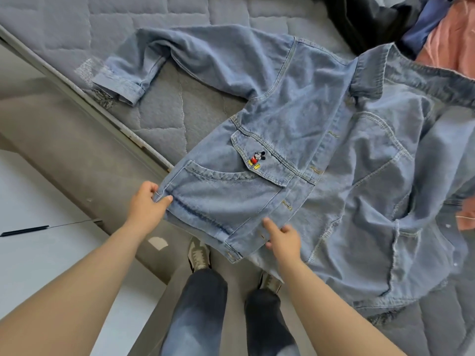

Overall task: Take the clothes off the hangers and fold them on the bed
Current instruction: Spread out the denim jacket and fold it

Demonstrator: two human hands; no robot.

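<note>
While the left hand pinches the hem of the denim jacket lying toward two o'clock on the bed and the right hand touches its front edge, grip unclear, the overhanging hem could drag it floorward.

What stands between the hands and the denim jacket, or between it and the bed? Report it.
Nothing visible. The left hand pinches the denim jacket at its hem corner, the right hand touches its front edge, and the jacket already lies spread on the mattress, no hanger showing.
</note>
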